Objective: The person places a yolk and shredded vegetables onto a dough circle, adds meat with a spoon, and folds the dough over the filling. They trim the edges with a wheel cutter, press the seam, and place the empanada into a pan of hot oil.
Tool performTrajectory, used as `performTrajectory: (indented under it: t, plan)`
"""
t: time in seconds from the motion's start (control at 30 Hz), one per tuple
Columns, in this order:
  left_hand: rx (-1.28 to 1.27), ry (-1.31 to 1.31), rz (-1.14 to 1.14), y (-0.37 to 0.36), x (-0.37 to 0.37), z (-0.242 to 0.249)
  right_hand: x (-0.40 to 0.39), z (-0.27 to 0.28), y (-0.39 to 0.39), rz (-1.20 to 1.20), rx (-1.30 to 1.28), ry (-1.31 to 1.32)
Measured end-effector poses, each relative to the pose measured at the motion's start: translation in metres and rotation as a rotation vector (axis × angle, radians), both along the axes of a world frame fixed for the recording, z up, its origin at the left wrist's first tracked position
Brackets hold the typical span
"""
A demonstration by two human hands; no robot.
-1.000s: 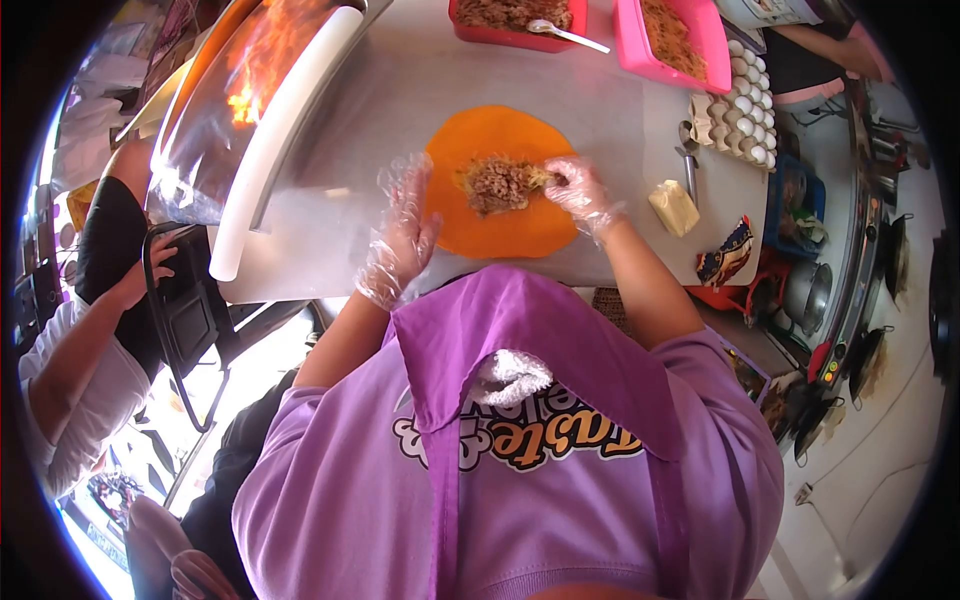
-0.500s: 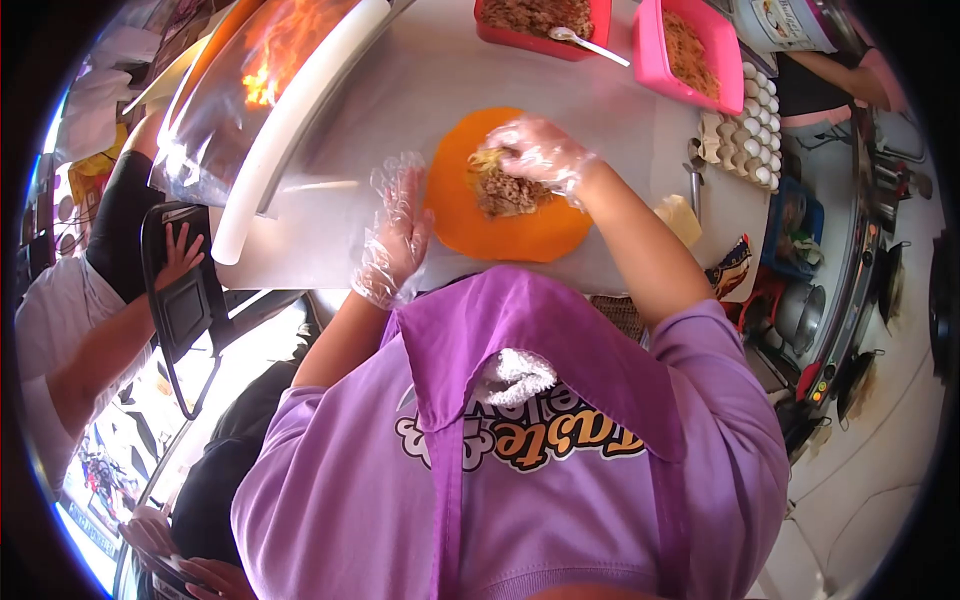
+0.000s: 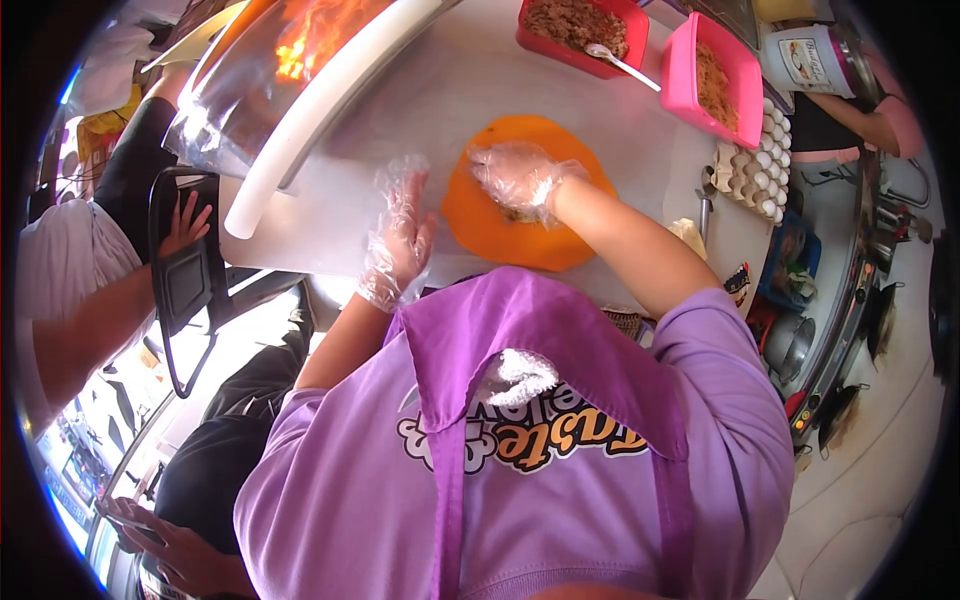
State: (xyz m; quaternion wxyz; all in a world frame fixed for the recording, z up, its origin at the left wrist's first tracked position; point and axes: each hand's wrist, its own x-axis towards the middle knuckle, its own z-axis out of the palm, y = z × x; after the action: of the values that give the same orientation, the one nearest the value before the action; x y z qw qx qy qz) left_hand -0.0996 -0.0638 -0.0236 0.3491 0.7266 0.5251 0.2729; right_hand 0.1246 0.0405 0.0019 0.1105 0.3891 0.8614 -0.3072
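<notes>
A flat, round orange wrapper (image 3: 500,238) lies on the white table in front of me. Palm down on it is my right hand (image 3: 520,178) in a clear plastic glove, its fingers laid out flat over the filling (image 3: 520,216). Only a small edge of that filling shows below the palm; the rest is hidden. My left hand (image 3: 402,228), also gloved in clear plastic, is left of the wrapper with fingers stretched out, holding nothing.
At the back stand a red tub of brown minced filling (image 3: 580,30) with a white spoon (image 3: 625,68), and a pink tub of shredded filling (image 3: 715,90). Eggs in a tray (image 3: 755,170) are at right. A clear curved guard (image 3: 300,125) lies left, near another person's hand (image 3: 185,225).
My right hand, earlier pinching yellowish shreds above the minced filling, now lies flat over it, covering most of it. My left hand stays beside the wrapper. The view has shifted slightly.
</notes>
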Motion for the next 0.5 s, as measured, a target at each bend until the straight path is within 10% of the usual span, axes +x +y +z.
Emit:
performTrajectory:
  t: [0.3,0.37,0.5]
  plan:
    - [0.011,0.000,-0.012,0.002,-0.001,-0.003,0.023,0.020,-0.002,0.278,0.014,-0.154]
    - [0.010,0.001,-0.017,0.002,0.001,-0.001,0.031,0.008,0.005,0.082,0.111,0.203]
    - [-0.026,0.025,-0.043,0.003,0.005,0.005,0.022,-0.007,0.020,-0.086,0.175,0.118]
